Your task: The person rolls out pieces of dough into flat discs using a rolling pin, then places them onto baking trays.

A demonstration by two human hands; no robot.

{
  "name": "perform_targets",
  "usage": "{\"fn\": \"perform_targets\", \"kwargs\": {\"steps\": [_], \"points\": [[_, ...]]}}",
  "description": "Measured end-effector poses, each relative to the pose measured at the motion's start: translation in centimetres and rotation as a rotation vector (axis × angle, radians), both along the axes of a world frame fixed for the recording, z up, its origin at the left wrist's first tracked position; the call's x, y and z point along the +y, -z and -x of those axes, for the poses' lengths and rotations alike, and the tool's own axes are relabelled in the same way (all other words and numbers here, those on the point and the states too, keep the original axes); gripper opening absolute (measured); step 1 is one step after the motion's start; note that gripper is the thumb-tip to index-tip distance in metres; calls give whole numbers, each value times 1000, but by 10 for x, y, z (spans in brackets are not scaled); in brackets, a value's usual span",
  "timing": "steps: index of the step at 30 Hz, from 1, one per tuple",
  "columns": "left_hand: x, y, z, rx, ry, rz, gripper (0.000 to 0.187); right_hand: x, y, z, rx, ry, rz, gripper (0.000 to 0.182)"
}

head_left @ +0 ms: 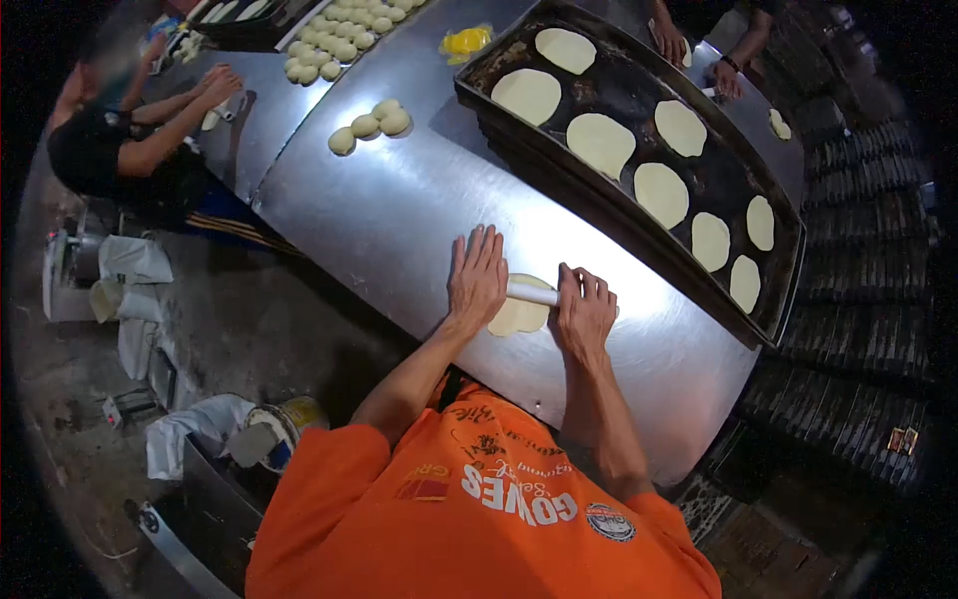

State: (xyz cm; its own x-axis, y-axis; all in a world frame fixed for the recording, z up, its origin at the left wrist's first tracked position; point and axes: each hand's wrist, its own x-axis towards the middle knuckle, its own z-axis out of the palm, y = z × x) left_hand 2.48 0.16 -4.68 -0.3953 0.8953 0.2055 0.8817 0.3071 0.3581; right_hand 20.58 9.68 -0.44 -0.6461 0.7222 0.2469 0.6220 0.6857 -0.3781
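A white rolling pin (pixel 533 293) lies across a flat piece of dough (pixel 519 317) on the metal table. My left hand (pixel 478 277) bears on the pin's left end, palm down, its fingers reaching forward over it. On the other end, my right hand (pixel 587 307) is closed over the pin with bent fingers. The dough shows on both sides of the pin, between my hands. Each hand covers its end of the pin.
Beyond my right hand stands a large dark tray (pixel 639 120) with several flat dough rounds. Several dough balls (pixel 369 127) sit farther up the metal table (pixel 349 210), near a yellow bag (pixel 466 42). Two other people work at the left and far right.
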Motion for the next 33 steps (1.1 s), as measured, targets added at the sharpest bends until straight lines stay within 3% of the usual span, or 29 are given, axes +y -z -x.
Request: {"fn": "perform_targets", "kwargs": {"steps": [2,6,8,10,12,14,17,20,22,26,29,30,32,33], "points": [[33,-2,15,29,-43,-30,50,31,-3,22,-41,48,54,33],[89,-8,45,133,-110,-124,52,92,8,50,-75,-24,-75,29],[105,-12,51,122,-128,-120,55,105,6,57,-93,1,126,27],[119,-10,56,62,-247,8,56,102,8,56,59,-59,41,21],[125,-3,62,75,-231,-78,55,88,9,48,1,-88,9,18],[132,4,65,73,-256,-76,54,64,10,28,148,-173,-43,25],[135,-5,64,85,-206,-76,54,54,4,18,96,-77,19,27],[105,-4,49,118,-76,-134,55,7,-34,9,112,35,-21,25],[39,4,18,128,67,-63,55,-33,14,-24,221,-18,18,26],[-68,-9,-28,57,192,79,55,-108,7,-56,197,58,15,27],[-79,-12,-30,-280,134,27,53,-91,-1,-66,120,0,84,27],[-73,-16,-26,-274,135,25,53,-84,-9,-69,60,-21,107,28],[-52,-25,-17,-483,-20,-90,52,-56,-5,-88,89,159,9,28],[-42,-22,-12,-307,53,-87,50,-33,3,-104,46,212,27,27]]}}
